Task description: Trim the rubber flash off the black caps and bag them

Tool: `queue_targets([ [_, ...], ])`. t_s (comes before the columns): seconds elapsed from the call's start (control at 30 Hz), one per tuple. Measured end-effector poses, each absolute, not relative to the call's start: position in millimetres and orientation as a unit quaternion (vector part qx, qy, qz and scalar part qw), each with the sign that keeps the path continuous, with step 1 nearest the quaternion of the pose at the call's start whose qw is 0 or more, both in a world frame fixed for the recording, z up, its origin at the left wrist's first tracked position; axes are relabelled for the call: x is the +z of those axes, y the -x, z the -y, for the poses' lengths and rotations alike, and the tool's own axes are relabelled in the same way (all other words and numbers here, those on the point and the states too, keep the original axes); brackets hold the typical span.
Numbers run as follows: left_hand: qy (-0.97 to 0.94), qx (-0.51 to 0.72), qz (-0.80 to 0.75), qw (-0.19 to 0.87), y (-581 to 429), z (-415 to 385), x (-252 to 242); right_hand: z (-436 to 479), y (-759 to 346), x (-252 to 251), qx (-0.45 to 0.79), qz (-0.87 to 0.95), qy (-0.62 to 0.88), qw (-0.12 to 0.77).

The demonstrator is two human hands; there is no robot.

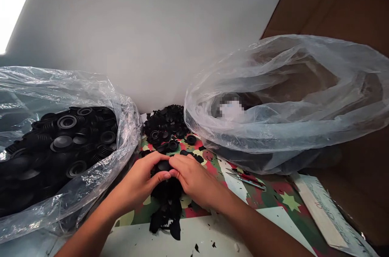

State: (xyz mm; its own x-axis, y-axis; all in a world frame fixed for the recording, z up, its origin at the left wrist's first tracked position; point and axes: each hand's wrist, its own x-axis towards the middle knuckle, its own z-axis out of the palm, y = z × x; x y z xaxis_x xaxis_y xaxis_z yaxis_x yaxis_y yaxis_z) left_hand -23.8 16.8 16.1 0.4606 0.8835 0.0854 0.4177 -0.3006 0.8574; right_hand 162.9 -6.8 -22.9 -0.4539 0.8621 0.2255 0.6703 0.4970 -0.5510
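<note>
Left hand (pixel 141 174) and right hand (pixel 193 177) hold one black cap (pixel 163 165) — fingers (pixel 158 157) curled in, tips close together — above the tabletop (pixel 267 200).

The round parts (pixel 62 143) are black, the blotched tabletop (pixel 270 202) red, green and yellow

White glare (pixel 15 2) fills upper left; cardboard (pixel 331 2) dim; one patch (pixel 231 109) pixelated.

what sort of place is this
It looks like a workbench in a small workshop or factory corner: a clear plastic bag holds many round black parts, black pieces are heaped by the wall, and a red-handled metal tool lies on the table.
</note>
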Motion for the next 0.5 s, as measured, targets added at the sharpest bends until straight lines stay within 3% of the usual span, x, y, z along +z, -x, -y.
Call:
queue_targets([
  [0.37,-0.721,0.329,-0.437,0.425,27.8,-10.3,22.8,3.0,-165.3,-18.4,0.191,0.854,0.396,0.278],
  [0.5,-0.739,0.325,-0.433,0.401,27.2,-10.1,24.4,1.3,-162.9,-26.2,0.128,0.867,0.392,0.279],
])
